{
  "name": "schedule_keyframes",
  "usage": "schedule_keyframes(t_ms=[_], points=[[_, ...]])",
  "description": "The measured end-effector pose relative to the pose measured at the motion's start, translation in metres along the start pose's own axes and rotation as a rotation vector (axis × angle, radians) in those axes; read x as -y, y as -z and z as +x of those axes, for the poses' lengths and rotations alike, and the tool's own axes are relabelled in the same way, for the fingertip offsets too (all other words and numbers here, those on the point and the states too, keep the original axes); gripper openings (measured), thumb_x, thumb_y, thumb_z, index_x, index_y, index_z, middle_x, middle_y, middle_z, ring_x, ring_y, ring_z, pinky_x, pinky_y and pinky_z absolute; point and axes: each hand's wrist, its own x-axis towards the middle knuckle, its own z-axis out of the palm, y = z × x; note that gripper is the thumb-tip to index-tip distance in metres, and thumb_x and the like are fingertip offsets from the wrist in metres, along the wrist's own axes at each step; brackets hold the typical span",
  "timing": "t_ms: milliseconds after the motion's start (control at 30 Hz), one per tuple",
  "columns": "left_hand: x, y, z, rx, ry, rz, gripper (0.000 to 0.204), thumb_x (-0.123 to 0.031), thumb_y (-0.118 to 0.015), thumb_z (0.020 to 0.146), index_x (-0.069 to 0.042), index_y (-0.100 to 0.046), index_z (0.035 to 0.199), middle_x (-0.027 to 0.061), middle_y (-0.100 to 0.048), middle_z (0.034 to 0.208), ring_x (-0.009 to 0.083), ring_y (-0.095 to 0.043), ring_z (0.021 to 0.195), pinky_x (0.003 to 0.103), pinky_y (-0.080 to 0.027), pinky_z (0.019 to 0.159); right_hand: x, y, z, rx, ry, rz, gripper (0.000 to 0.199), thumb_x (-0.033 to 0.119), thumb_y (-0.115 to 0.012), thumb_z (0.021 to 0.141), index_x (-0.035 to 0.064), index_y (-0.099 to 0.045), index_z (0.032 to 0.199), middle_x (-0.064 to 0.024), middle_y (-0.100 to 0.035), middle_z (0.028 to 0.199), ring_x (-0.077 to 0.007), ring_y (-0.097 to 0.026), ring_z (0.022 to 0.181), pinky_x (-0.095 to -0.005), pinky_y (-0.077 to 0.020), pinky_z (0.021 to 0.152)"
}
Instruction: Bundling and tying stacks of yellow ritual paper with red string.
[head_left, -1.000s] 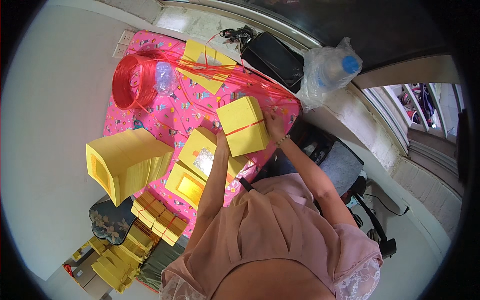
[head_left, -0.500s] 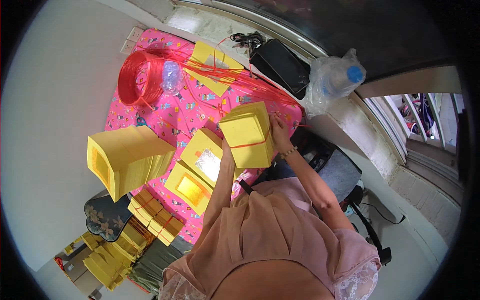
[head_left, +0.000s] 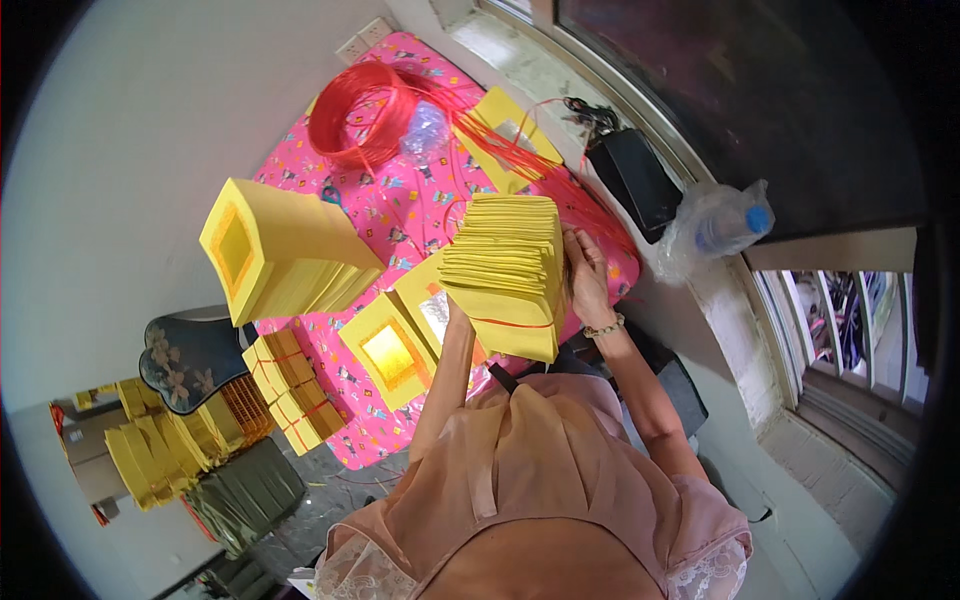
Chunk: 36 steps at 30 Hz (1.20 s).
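A thick bundle of folded yellow paper (head_left: 505, 255) is held up in front of me over the near side of the table, its layered edges on show. A thin red plastic strip (head_left: 512, 323) runs across its lower part. My left hand (head_left: 457, 318) holds it from the left and below; its fingers are hidden behind the paper. My right hand (head_left: 588, 270) is closed at the bundle's right side with bent fingers, their tips partly hidden. Yellow sheets with a gold square (head_left: 388, 345) and a silver square (head_left: 436, 312) lie just left of it.
A tall yellow paper stack (head_left: 290, 250) stands left on the pink patterned table cover (head_left: 395, 215). Tied bundles (head_left: 292, 390) lie nearer me. Behind are a red strip coil (head_left: 360, 115) and yellow sheets (head_left: 505, 135). A black device (head_left: 635, 185) and bagged bottle (head_left: 715, 225) rest on the sill.
The bundle has been tipped, so its layered edges now show instead of its flat face. My right hand has stayed at its right side. The whole view has turned and shifted.
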Motion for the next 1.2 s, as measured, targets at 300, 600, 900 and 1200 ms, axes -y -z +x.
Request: schedule_keyframes(t_ms=[300,600,900,1200], points=[[-0.059,0.01,-0.02,0.073,-0.237,-0.232,0.042,-0.029,-0.04,0.104,0.0,-0.048,0.133,0.0098,-0.059,0.125,0.0185,-0.056,0.115,0.036,-0.044,0.1,0.008,-0.065,0.012,0.262,-0.03,0.018,0.023,0.017,-0.049,0.102,0.0015,-0.062,0.115,-0.0017,-0.066,0.102,-0.0066,-0.06,0.088,-0.0226,-0.0488,0.078],[-0.13,0.03,-0.07,-0.035,-0.875,0.457,0.036,-0.021,-0.033,0.106,0.004,-0.053,0.122,0.0129,-0.058,0.122,0.019,-0.057,0.112,0.034,-0.041,0.099,-0.009,-0.124,0.068,0.848,-0.047,-0.355,0.021,0.014,-0.056,0.098,-0.0009,-0.067,0.107,-0.0044,-0.069,0.096,-0.0109,-0.064,0.091,-0.0244,-0.0492,0.086],[-0.081,0.044,-0.108,-0.463,-1.216,1.068,0.03,0.003,-0.052,0.085,-0.007,-0.065,0.109,0.0054,-0.066,0.11,0.0276,-0.055,0.105,0.037,-0.036,0.095,-0.063,-0.164,0.104,1.313,-0.192,-0.712,0.023,0.013,-0.053,0.099,-0.0013,-0.066,0.112,-0.0042,-0.069,0.097,-0.0097,-0.063,0.094,-0.0258,-0.0497,0.085],[-0.016,0.042,-0.161,-0.599,-0.796,1.436,0.031,0.003,-0.059,0.08,-0.011,-0.065,0.106,-0.0003,-0.067,0.098,0.0207,-0.056,0.092,0.037,-0.032,0.089,-0.077,-0.161,0.046,1.423,-0.143,-0.926,0.023,0.006,-0.051,0.097,-0.0022,-0.065,0.113,-0.0033,-0.07,0.094,-0.0077,-0.063,0.09,-0.0239,-0.0502,0.081]])
